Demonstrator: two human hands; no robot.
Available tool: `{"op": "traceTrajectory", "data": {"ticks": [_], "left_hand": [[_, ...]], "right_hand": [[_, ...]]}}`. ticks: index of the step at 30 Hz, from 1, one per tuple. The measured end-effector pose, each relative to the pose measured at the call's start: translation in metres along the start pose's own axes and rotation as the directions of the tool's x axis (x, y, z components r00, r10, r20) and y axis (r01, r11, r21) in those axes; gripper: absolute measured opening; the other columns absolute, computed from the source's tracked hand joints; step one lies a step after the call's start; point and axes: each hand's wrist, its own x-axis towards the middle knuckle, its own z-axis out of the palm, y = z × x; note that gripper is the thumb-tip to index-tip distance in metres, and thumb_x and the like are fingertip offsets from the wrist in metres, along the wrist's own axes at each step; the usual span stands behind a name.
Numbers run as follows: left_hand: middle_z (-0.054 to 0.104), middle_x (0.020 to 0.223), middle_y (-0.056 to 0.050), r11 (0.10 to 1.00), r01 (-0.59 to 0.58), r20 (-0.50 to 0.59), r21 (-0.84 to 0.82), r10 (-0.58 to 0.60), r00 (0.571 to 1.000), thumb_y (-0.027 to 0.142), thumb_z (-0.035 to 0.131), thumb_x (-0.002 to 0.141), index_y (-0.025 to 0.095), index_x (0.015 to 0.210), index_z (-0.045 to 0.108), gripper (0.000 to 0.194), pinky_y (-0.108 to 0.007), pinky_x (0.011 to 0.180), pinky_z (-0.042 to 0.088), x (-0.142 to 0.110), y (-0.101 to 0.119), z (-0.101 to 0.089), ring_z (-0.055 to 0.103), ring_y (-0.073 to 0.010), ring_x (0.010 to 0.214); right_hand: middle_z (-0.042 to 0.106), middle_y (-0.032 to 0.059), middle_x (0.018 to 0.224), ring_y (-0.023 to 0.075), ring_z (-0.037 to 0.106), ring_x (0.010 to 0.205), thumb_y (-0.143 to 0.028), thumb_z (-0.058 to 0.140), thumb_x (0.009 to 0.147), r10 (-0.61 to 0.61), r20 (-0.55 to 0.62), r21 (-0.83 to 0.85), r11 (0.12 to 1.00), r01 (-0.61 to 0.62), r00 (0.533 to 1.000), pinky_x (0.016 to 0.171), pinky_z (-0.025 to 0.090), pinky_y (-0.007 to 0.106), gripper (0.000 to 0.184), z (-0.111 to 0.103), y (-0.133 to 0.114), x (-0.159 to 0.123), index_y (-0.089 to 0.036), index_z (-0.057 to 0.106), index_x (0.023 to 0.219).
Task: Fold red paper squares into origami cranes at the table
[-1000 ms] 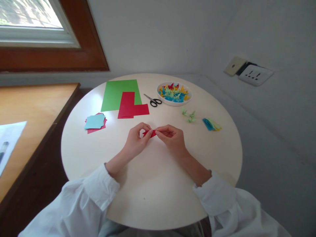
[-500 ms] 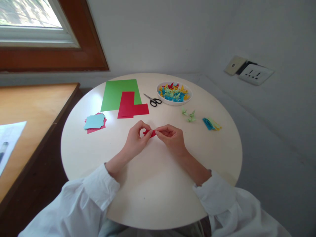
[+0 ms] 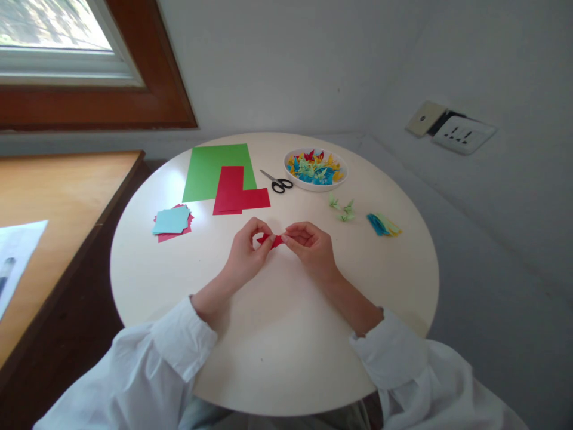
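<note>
A small folded red paper piece (image 3: 274, 240) is pinched between both hands just above the middle of the round white table (image 3: 277, 340). My left hand (image 3: 246, 251) grips its left end with thumb and fingers closed. My right hand (image 3: 310, 246) pinches its right end the same way. Most of the paper is hidden by my fingers. Both forearms come from white sleeves at the near edge.
Behind the hands lie a green sheet (image 3: 210, 170), an L-shaped red sheet (image 3: 237, 192), black scissors (image 3: 278, 182) and a white bowl (image 3: 313, 185) of folded coloured paper. Left: a stack of blue and red squares (image 3: 172, 221). Right: small green folded pieces (image 3: 342, 209) and blue-yellow pieces (image 3: 382, 225). A wooden desk (image 3: 58, 203) adjoins on the left.
The fingers of both hands have shifted slightly on the red paper. The hands stay in the same spot and nothing else on the table has moved.
</note>
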Motion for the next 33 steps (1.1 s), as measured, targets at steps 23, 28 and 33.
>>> {"op": "traceTrajectory", "data": {"ticks": [23, 28, 33], "left_hand": [[0.054, 0.072, 0.0, 1.0, 0.009, -0.004, -0.021, -0.009, 1.0, 0.019, 0.054, 0.075, 0.019, 0.072, 0.047, 0.008, -0.025, 0.06, 0.042, 0.0003, -0.0021, 0.0009, 0.053, -0.0122, 0.069], [0.053, 0.072, 0.0, 1.0, -0.001, -0.014, -0.026, 0.0, 1.0, 0.019, 0.055, 0.075, 0.019, 0.072, 0.048, 0.008, -0.024, 0.06, 0.042, 0.0003, -0.0043, 0.0014, 0.053, -0.012, 0.069], [0.053, 0.072, 0.001, 0.999, 0.002, -0.016, -0.039, -0.002, 1.0, 0.019, 0.056, 0.074, 0.019, 0.072, 0.047, 0.009, -0.024, 0.059, 0.042, -0.0002, -0.0039, 0.0023, 0.052, -0.0118, 0.068]], "right_hand": [[0.067, 0.002, 0.072, 0.0147, 0.064, 0.068, -0.029, 0.066, 0.068, -0.16, -0.016, -0.147, 0.977, 0.156, 0.987, 0.067, 0.054, 0.028, 0.011, -0.0027, 0.0022, -0.0006, -0.018, 0.063, 0.073], [0.068, 0.0026, 0.077, 0.0148, 0.064, 0.07, -0.031, 0.067, 0.067, -0.126, 0.015, -0.141, 0.982, 0.127, 0.992, 0.069, 0.054, 0.029, 0.021, -0.0019, 0.0045, -0.0005, -0.019, 0.064, 0.083], [0.067, 0.0022, 0.076, 0.0143, 0.064, 0.068, -0.028, 0.068, 0.065, -0.097, 0.054, -0.143, 0.984, 0.104, 0.994, 0.069, 0.053, 0.029, 0.022, -0.0008, 0.0049, -0.0008, -0.019, 0.063, 0.084]]}}
